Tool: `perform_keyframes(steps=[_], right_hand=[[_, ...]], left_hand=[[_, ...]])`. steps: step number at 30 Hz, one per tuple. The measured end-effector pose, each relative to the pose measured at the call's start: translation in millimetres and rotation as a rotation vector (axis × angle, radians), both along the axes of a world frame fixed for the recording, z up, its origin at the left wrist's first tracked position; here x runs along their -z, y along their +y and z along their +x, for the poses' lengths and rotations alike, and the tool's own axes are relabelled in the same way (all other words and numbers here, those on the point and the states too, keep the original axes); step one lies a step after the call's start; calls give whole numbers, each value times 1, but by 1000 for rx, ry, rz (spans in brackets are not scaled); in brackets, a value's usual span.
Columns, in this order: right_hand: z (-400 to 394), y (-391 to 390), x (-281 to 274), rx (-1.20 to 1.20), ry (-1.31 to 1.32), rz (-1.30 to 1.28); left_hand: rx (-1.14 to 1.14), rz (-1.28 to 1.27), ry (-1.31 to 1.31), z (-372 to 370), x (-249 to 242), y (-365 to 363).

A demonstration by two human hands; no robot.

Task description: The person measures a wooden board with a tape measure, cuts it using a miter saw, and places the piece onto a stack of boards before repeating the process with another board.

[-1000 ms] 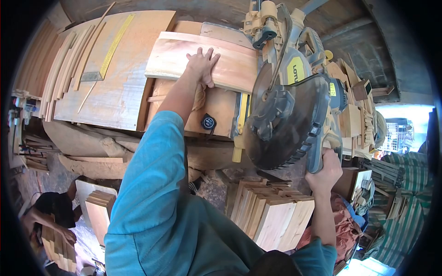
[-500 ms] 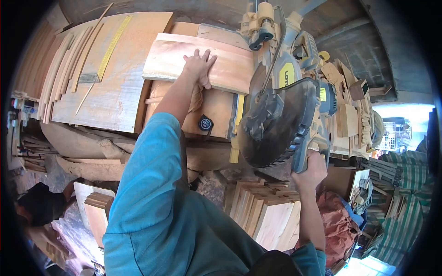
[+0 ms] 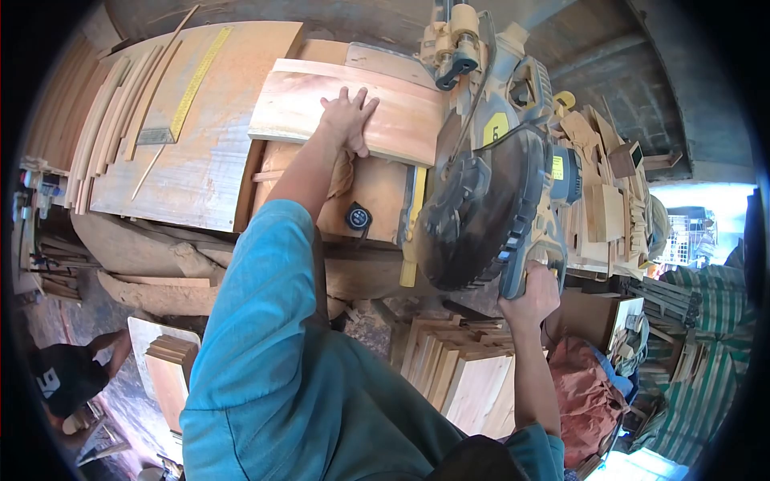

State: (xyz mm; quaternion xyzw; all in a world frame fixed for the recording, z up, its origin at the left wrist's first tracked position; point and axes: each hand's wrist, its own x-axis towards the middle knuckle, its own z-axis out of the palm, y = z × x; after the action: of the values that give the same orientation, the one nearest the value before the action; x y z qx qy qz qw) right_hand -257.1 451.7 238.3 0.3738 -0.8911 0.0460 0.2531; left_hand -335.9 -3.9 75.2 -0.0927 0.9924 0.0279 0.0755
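My left hand [image 3: 348, 120] lies on a pale wooden board [image 3: 293, 100], fingers spread and pressing flat on its top. The board's right end sits against the miter saw [image 3: 525, 180], beside the round dark blade guard. My right hand [image 3: 532, 295] is wrapped around the saw handle [image 3: 514, 271]. Whether the blade touches the board is hidden behind the guard. Just below the board, a small black tape measure [image 3: 358, 215] rests on the bench. A yellow strip [image 3: 414, 228] runs along the saw's base, left of the guard.
A combination square [image 3: 155, 135] with a yellow rule and several thin wood strips [image 3: 104, 120] lie on a large panel at left. Stacked boards [image 3: 465, 369] stand below the saw. Offcuts [image 3: 609, 212] are piled at right. Another person [image 3: 72, 373] works at lower left.
My right hand and the saw handle have shifted slightly left and up, and the saw head has turned a little. My left hand and the board stay put. The other person has moved.
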Motion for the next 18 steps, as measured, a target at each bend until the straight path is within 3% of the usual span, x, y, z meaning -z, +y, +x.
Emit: perform_keyframes(steps=[18], right_hand=[[-41,-20,1,10,25,-12]], left_hand=[[1,-6,-21,1,-3,1]])
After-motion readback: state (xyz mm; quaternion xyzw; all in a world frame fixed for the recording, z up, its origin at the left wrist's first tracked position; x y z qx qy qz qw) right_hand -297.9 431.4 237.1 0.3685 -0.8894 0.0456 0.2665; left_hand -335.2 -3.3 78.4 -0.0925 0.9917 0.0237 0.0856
